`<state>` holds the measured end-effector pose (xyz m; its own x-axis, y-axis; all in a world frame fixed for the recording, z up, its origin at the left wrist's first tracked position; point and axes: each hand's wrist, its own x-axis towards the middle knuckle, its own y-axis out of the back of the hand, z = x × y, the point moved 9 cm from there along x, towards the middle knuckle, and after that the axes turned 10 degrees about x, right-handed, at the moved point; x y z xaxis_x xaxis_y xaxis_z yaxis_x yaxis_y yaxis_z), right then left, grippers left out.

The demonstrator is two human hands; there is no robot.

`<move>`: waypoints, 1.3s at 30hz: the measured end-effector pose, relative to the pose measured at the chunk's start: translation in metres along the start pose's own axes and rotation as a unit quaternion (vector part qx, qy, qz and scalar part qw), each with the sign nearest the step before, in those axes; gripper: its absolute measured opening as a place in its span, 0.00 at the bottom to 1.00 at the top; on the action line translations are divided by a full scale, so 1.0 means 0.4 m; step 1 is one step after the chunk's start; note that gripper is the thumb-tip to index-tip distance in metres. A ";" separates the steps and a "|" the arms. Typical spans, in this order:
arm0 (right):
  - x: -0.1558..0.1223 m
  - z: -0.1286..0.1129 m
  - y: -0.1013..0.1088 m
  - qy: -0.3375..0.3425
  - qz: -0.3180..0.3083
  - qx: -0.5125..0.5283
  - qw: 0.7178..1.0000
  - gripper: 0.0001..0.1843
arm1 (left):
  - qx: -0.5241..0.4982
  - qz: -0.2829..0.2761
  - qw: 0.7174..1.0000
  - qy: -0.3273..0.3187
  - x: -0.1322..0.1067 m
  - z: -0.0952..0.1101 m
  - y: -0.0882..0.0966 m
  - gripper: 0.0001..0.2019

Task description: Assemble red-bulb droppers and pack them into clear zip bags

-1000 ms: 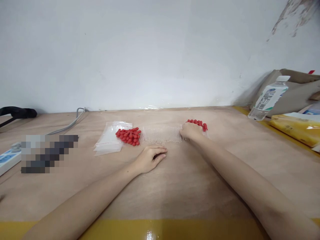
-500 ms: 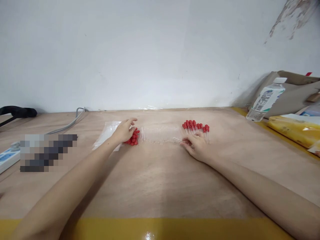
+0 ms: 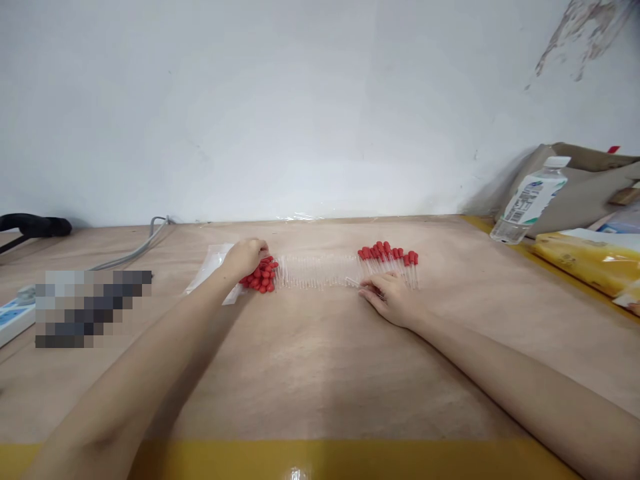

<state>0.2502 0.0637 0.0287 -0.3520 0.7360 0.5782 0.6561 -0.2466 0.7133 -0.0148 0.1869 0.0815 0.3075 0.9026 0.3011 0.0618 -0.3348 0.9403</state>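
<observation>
Clear droppers with red rubber bulbs lie on the tan table. One bunch of red bulbs is at the left, another bunch at the right, with the clear glass tubes between them. My left hand rests curled on the left bunch, over a stack of clear plastic bags. My right hand lies at the near ends of the right bunch's tubes, fingers bent and touching them.
A white power strip and a grey cable lie at the left. At the right stand a leaning water bottle, a cardboard box and a yellow packet. A yellow strip edges the table's front.
My left hand went from the table's middle to the left bunch of bulbs and closed over it. My right hand drew back from the right bunch's bulbs to the tube ends.
</observation>
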 end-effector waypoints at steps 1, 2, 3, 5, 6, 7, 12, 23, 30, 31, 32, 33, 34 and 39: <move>0.000 0.001 -0.001 -0.003 -0.003 0.001 1.000 0.09 | -0.005 0.039 0.999 0.003 -0.009 0.008 0.025 0.10; 0.000 0.002 -0.002 -0.005 -0.005 0.002 1.000 0.09 | -0.021 0.090 0.996 0.005 -0.024 0.020 0.054 0.10; 0.000 0.003 -0.003 -0.007 -0.006 0.004 1.000 0.09 | -0.052 0.142 0.988 0.001 -0.044 0.036 0.082 0.09; 0.000 0.004 -0.002 -0.008 -0.005 0.005 1.000 0.10 | -0.152 0.183 0.971 0.003 -0.090 0.069 0.102 0.08; 0.000 0.002 -0.001 -0.007 -0.004 0.005 1.000 0.10 | -0.210 0.167 0.963 -0.006 -0.111 0.094 0.093 0.09; 0.000 -0.001 -0.002 -0.004 -0.005 0.004 1.000 0.10 | -0.262 0.150 0.953 -0.017 -0.132 0.121 0.081 0.09; 0.005 -0.037 -0.004 0.003 0.000 0.002 1.000 0.09 | -0.449 0.052 0.889 -0.069 -0.206 0.242 -0.004 0.09; 0.014 -0.101 -0.035 0.023 0.006 0.034 0.999 0.09 | -0.503 0.009 0.863 -0.039 -0.208 0.261 -0.071 0.11; 0.016 -0.125 -0.039 0.043 -0.012 0.047 0.998 0.09 | -0.494 0.030 0.866 -0.068 -0.212 0.281 -0.047 0.11; 0.017 -0.128 -0.037 0.043 -0.014 0.051 0.998 0.08 | -0.493 0.026 0.867 -0.069 -0.212 0.283 -0.048 0.11; 0.018 -0.131 -0.036 0.041 -0.018 0.054 0.998 0.08 | -0.489 0.021 0.869 -0.068 -0.212 0.285 -0.049 0.11; 0.018 -0.133 -0.036 0.040 -0.025 0.056 0.997 0.08 | -0.483 0.017 0.873 -0.068 -0.212 0.287 -0.052 0.11; 0.019 -0.134 -0.038 0.038 -0.034 0.057 0.997 0.08 | -0.476 0.013 0.877 -0.067 -0.212 0.288 -0.054 0.11; 0.019 -0.128 -0.051 0.036 -0.065 0.081 0.994 0.08 | -0.459 0.001 0.886 -0.071 -0.214 0.289 -0.059 0.11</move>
<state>0.2000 0.0419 0.0389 -0.4844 0.7066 0.5158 0.6983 -0.0430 0.7145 0.0673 0.0864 0.0153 0.4267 0.8379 0.3403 -0.7161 0.0832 0.6930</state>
